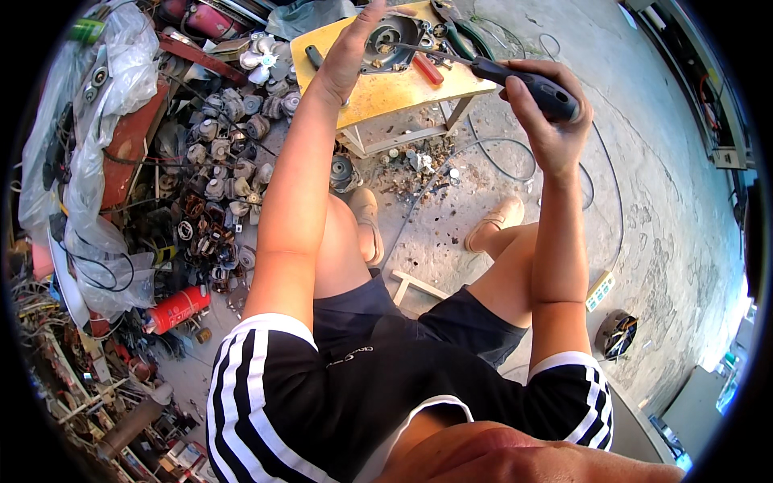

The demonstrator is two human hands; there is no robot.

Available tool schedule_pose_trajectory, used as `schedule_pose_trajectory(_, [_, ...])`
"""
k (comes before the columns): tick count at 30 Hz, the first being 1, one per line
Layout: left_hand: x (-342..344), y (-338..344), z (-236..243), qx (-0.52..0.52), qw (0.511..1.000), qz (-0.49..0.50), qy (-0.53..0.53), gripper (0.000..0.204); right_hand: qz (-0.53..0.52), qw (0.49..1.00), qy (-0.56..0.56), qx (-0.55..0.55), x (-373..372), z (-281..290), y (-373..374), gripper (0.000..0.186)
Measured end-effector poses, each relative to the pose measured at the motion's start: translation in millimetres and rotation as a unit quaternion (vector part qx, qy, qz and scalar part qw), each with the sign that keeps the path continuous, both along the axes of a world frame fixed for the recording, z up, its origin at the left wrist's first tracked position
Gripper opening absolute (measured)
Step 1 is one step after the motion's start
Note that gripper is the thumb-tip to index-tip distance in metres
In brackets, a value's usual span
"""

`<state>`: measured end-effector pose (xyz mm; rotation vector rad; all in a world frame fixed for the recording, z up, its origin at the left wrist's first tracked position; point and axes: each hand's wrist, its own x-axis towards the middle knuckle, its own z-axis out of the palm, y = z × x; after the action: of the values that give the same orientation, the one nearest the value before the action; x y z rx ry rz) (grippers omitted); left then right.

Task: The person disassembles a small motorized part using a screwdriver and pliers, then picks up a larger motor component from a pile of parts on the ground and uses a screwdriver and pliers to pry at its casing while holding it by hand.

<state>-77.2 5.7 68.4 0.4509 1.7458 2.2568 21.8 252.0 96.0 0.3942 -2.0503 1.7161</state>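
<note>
My right hand (547, 109) is wrapped round the dark handle of a screwdriver (527, 87). Its thin shaft slants left over the small yellow table (362, 109), and the tip reaches the round centre of a grey metal housing (394, 58). My left hand (348, 56) is raised at the housing's left side, fingers stretched out and partly cut off by the top of the view. Whether it touches the housing, I cannot tell. Beneath the screwdriver's shaft lies a red handle (427, 69). A black-handled tool (314, 56) rests left of my left wrist.
Pliers (459, 39) lie at the table's far right. Many small motors (233, 109) and scrap parts are heaped on the left, with a red canister (179, 309) nearer me. Cables (507, 173) loop across the floor. A power strip (600, 291) lies to the right.
</note>
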Motion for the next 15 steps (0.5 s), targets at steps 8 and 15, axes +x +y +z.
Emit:
schedule_pose_trajectory(8, [-1.5, 1.2, 0.8, 0.081, 0.993, 0.018, -0.078, 0.055, -0.044, 0.997, 0.049, 0.032, 0.0, 0.6, -0.4, 0.018])
schedule_pose_trajectory(15, [-8.1, 16.3, -23.5, 0.140, 0.973, 0.181, 0.044, 0.053, -0.102, 0.992, 0.062, 0.031, 9.0, -3.0, -18.9, 0.018])
